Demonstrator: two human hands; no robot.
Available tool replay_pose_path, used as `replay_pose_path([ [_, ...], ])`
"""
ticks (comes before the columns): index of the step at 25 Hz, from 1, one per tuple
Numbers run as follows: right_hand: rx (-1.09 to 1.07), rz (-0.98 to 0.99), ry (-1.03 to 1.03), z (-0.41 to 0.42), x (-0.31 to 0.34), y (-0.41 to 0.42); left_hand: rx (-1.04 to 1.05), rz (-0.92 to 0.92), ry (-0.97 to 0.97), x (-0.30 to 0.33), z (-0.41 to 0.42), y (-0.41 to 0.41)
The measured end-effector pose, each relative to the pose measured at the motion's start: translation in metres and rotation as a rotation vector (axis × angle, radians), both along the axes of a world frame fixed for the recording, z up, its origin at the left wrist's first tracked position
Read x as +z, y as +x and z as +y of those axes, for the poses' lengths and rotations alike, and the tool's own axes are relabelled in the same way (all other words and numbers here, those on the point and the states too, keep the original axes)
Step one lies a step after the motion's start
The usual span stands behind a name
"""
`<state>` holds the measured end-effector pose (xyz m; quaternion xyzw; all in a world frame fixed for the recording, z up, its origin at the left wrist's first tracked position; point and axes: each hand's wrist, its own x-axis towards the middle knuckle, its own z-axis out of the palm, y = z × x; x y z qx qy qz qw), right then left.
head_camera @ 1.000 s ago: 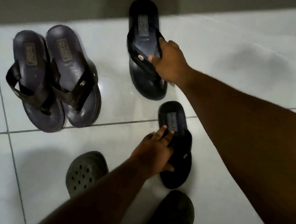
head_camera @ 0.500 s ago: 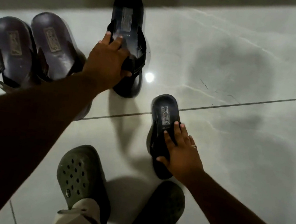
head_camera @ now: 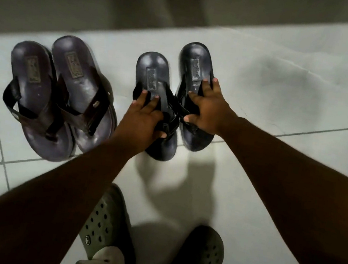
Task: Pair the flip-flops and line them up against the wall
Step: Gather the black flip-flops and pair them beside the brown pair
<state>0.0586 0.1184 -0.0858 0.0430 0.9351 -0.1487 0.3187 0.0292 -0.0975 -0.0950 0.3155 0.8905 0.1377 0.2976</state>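
Note:
Two black flip-flops lie side by side on the white tile floor, heels toward the wall. My left hand (head_camera: 146,119) grips the straps of the left black flip-flop (head_camera: 154,71). My right hand (head_camera: 206,111) presses on the straps of the right black flip-flop (head_camera: 196,61), which sits slightly farther toward the wall. To their left a pair of dark brown flip-flops (head_camera: 62,99) stands together, also with heels toward the wall, the two overlapping a little at the toes.
The wall base (head_camera: 139,14) runs across the top of the view. My own feet in grey-green clogs, the left clog (head_camera: 106,218) and the right clog (head_camera: 199,254), stand at the bottom centre. Bare floor tiles (head_camera: 306,94) extend to the right.
The black flip-flop near my feet has been brought up by my right hand beside the other black one. Both hands have drawn together, and the two black flip-flops now sit next to each other.

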Motion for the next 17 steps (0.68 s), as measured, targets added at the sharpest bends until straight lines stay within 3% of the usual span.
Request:
replay_pose_path([
  [6,0.031,-0.077,0.036,0.005,0.014,-0.003,-0.025,0.011,0.032,0.008,0.004,-0.021],
  [9,-0.025,0.102,-0.032,-0.023,0.033,-0.015,0.146,0.117,0.073,0.031,-0.019,-0.025],
  [12,0.055,0.338,-0.18,-0.094,0.052,-0.026,0.363,0.219,0.053,0.052,-0.102,-0.036],
  [17,0.414,0.09,-0.072,-0.21,0.032,-0.067,0.293,0.016,-0.278,0.042,-0.228,-0.063],
])
